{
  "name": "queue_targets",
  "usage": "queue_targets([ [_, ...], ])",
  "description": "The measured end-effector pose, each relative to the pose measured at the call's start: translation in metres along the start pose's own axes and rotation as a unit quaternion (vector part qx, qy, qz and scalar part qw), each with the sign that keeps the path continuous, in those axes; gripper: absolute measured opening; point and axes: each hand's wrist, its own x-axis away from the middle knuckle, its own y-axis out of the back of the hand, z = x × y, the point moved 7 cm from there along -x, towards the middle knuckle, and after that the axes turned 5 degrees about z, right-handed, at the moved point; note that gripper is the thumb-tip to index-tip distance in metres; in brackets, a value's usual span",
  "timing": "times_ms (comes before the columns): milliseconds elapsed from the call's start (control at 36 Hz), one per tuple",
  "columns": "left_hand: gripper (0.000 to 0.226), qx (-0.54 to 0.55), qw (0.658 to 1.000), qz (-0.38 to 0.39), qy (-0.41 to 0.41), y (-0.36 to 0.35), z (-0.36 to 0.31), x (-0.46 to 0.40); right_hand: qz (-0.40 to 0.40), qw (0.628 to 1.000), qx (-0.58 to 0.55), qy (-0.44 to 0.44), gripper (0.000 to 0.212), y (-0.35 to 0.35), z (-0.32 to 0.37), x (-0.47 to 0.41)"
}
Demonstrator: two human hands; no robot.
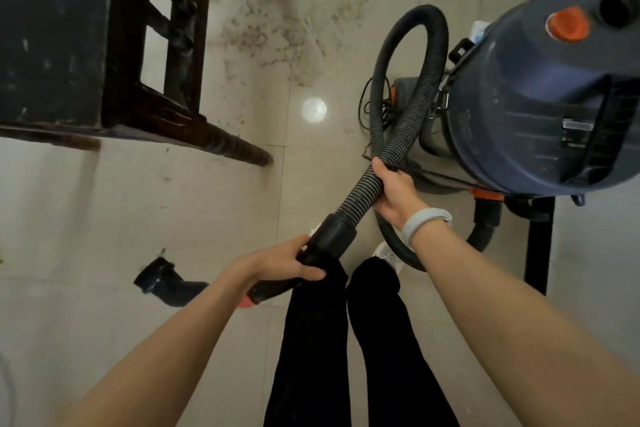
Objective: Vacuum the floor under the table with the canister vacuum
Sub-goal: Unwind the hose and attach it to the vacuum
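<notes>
1. Gripping the rigid black plastic cuff (330, 236) at the end of the hose, the left hand (287, 262) has its fingers curled round the tube just below the cuff, close in front of the person's black-clad legs (346, 340).
2. The right hand (393, 192) wraps round the ribbed black flexible hose (426, 80) further up, between the cuff and the dark blue drum-shaped canister vacuum (540, 90) with its orange cap (568, 25).
3. The canister vacuum stands just right of the hose loop, well apart from the dark wooden surface (52, 38), whose turned legs lie far to the canister's left.
4. The pale tiled floor (270, 38) between those legs carries scattered brownish dust, left of the canister and beyond the hose loop.
5. To do this step well, I judge the hose loop should be freed of twist first, then the tube swung left toward the dust, the right hand feeding slack so the canister is not tugged over.
6. A black angled nozzle piece (162, 279) lies on the floor far left of the canister; whether it is joined to the tube is hidden by the left forearm.
7. The tube's lower end shows only an orange tip; the power cord is hard to trace.
</notes>
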Motion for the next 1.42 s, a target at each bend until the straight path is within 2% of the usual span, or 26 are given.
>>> queue_targets([
  [83, 0.045, 0.201, 0.979, 0.029, -0.029, -0.017, -0.018, -0.017, -0.043, 0.997, 0.058, 0.031, 0.034, 0.004, -0.006, 0.004],
  [139, 0.041, 0.251, 0.967, 0.018, -0.048, -0.026, -0.032, -0.028, -0.066, 0.992, 0.098, 0.047, 0.042, 0.008, -0.009, 0.008],
  [194, 0.028, 0.244, 0.967, -0.008, -0.067, -0.032, -0.04, -0.041, -0.076, 0.987, 0.13, 0.058, 0.047, 0.014, -0.01, 0.01],
  [250, 0.017, 0.221, 0.973, -0.021, -0.062, -0.041, -0.041, -0.051, -0.077, 0.984, 0.145, 0.061, 0.038, 0.021, -0.008, 0.013],
  [306, 0.017, 0.194, 0.979, -0.021, -0.055, -0.046, -0.04, -0.057, -0.073, 0.98, 0.168, 0.071, 0.033, 0.027, 0.0, 0.013],
  [361, 0.019, 0.157, 0.986, -0.019, -0.059, -0.043, -0.039, -0.055, -0.086, 0.983, 0.149, 0.07, 0.052, 0.032, 0.01, 0.012],
  [417, 0.03, 0.111, 0.992, -0.017, -0.051, -0.035, -0.031, -0.05, -0.096, 0.99, 0.084, 0.055, 0.068, 0.035, 0.022, 0.007],
  [472, 0.037, 0.072, 0.997, -0.014, -0.038, -0.024, -0.019, -0.043, -0.093, 0.994, 0.025, 0.046, 0.065, 0.033, 0.037, 0.005],
  [556, 0.052, 0.028, 0.999, -0.02, -0.009, -0.003, -0.007, -0.03, -0.077, 0.996, 0.025, 0.033, 0.066, 0.026, 0.043, 0.005],
  [611, 0.048, 0.004, 1.0, -0.028, -0.01, 0.009, -0.013, -0.025, -0.08, 0.996, 0.016, 0.03, 0.064, 0.021, 0.036, 0.009],
  [694, 0.031, 0.04, 0.997, -0.043, -0.054, 0.016, -0.039, -0.026, -0.087, 0.996, 0.014, 0.024, 0.055, 0.015, 0.023, 0.017],
  [778, 0.034, 0.067, 0.988, -0.091, -0.101, 0.012, -0.064, -0.036, -0.085, 0.995, 0.038, 0.018, 0.048, 0.02, 0.013, 0.023],
  [861, 0.028, 0.045, 0.985, -0.127, -0.11, 0.004, -0.061, -0.043, -0.094, 0.993, 0.07, 0.015, 0.036, 0.029, 0.016, 0.028],
  [972, 0.037, 0.029, 0.989, -0.105, -0.095, -0.008, -0.03, -0.039, -0.139, 0.986, 0.089, 0.034, 0.043, 0.038, 0.038, 0.026],
  [1056, 0.038, 0.027, 0.991, -0.103, -0.074, -0.008, -0.003, -0.031, -0.14, 0.986, 0.068, 0.054, 0.044, 0.039, 0.053, 0.02],
  [1167, 0.037, 0.007, 0.994, -0.095, -0.057, 0.0, 0.005, -0.022, -0.136, 0.987, 0.072, 0.047, 0.064, 0.033, 0.053, 0.02],
  [1250, 0.04, 0.06, 0.991, -0.063, -0.104, 0.001, -0.027, -0.02, -0.139, 0.988, 0.06, 0.043, 0.061, 0.027, 0.043, 0.026],
  [1306, 0.045, 0.091, 0.983, -0.075, -0.14, 0.004, -0.057, -0.023, -0.14, 0.985, 0.093, 0.038, 0.055, 0.025, 0.035, 0.034],
  [1417, 0.037, 0.059, 0.986, -0.089, -0.131, -0.001, -0.083, -0.03, -0.122, 0.981, 0.149, 0.036, 0.039, 0.032, 0.02, 0.045],
])
